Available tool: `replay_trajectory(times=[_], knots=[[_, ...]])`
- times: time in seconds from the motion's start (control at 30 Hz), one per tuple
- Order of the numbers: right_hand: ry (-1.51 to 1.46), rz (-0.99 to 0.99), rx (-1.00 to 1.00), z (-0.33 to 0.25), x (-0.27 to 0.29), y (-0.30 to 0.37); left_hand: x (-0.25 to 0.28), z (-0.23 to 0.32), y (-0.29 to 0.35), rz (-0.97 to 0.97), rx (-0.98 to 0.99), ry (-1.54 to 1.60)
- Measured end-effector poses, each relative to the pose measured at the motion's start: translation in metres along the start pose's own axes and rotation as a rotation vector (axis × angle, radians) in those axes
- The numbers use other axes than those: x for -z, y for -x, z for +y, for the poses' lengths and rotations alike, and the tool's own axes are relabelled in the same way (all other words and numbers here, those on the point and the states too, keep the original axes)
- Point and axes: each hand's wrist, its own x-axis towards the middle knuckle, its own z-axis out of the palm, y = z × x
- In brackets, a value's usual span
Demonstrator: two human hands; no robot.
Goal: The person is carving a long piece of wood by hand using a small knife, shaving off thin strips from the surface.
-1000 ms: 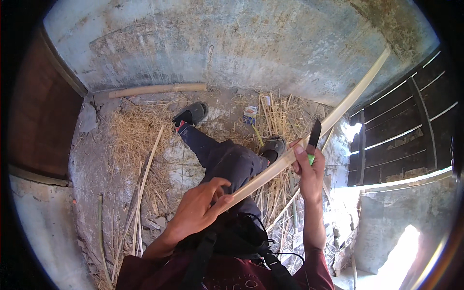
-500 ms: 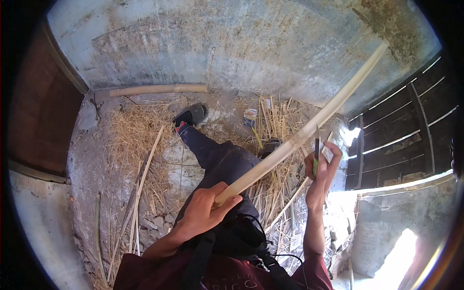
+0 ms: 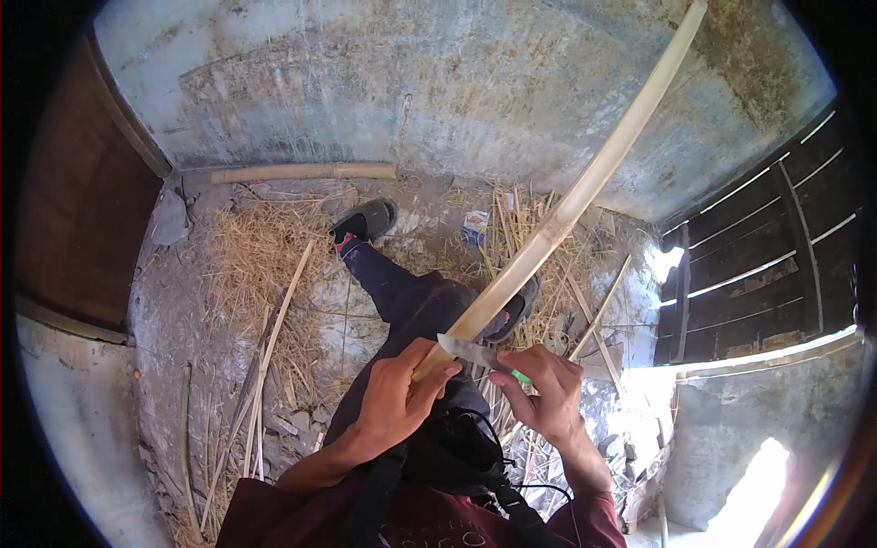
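Note:
A long pale bamboo strip [image 3: 571, 205] slants up and to the right, its far end high in front of the wall. My left hand [image 3: 395, 397] is wrapped round its near end, thumb along the edge. In my right hand [image 3: 548, 391] is a knife [image 3: 475, 352] with a green handle, mostly covered by the fingers. The blade lies across the strip, just beyond my left thumb; I cannot tell whether it has cut in.
Shavings [image 3: 260, 251] and thin strips [image 3: 279, 320] litter the floor round my legs. A bamboo pole [image 3: 306, 172] lies along the wall [image 3: 411, 82]. A small packet [image 3: 474, 226] sits among the shavings. On the right is a dark slatted panel [image 3: 754, 265], on the left a brown door [image 3: 68, 192].
My right hand has moved down and left, bringing the knife from beside the strip onto its near end. The strip now points more steeply upward, its far end higher.

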Motion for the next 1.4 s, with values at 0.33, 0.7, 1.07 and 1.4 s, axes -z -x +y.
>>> replay_trajectory(times=[0.33, 0.7, 1.07, 1.4], knots=[[0.124, 0.037, -0.098, -0.003, 0.013, 0.005, 0.002, -0.001, 0.001, 0.034, -0.021, -0.017], [0.161, 0.098, -0.049, 0.001, 0.018, 0.004, 0.000, 0.001, 0.003, 0.089, -0.118, -0.089], [0.185, 0.193, -0.054, 0.010, 0.015, 0.006, -0.004, -0.003, 0.006, 0.082, -0.102, -0.041], [0.239, 0.200, -0.045, 0.012, 0.012, 0.005, 0.001, -0.002, 0.006, 0.090, -0.116, -0.112]])
